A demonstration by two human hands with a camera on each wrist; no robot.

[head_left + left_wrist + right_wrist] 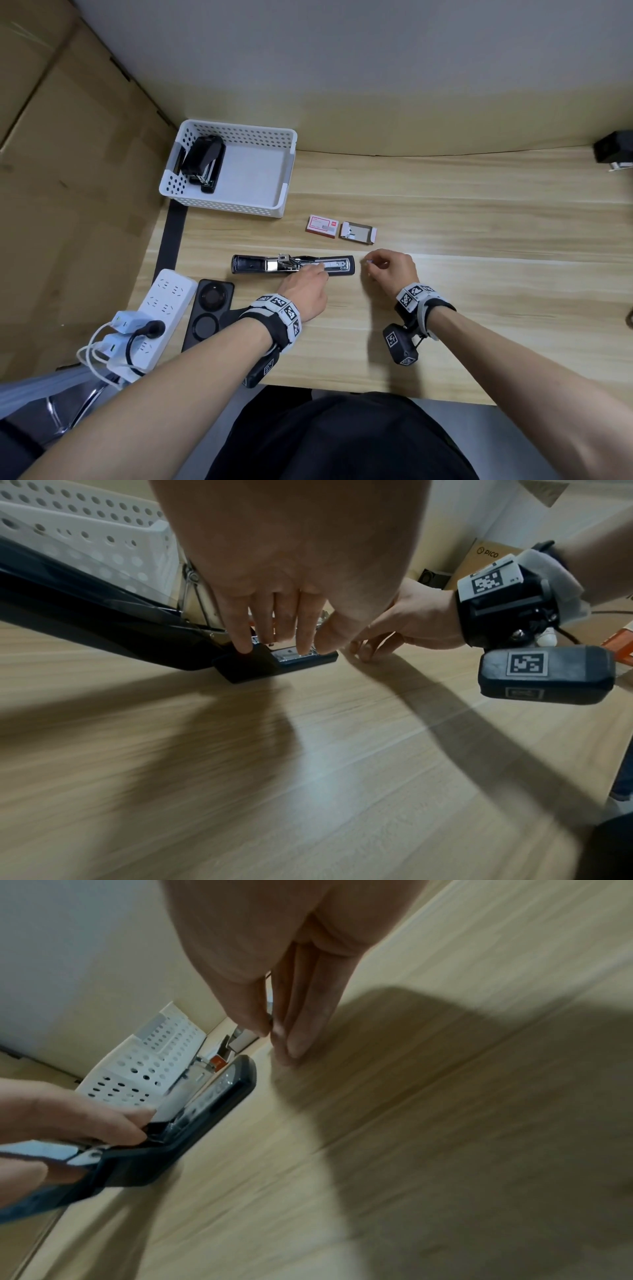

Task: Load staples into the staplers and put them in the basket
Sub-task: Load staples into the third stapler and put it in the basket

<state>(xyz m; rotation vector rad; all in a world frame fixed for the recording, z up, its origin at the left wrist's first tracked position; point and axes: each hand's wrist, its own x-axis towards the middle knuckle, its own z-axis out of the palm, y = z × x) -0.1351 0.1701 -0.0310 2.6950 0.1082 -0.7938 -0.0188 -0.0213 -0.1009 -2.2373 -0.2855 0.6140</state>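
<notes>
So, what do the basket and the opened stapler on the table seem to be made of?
Basket: apparently white moulded plastic, matte, with rows of punched holes. Opened stapler: black shell, probably plastic, slightly glossy; its inner channel looks like bright metal, because it reflects light.

Right of the opened stapler (293,264) the desk's wide open, but behind it two staple boxes (340,229) sit, and the basket (226,205) blocks the back-left.
</notes>
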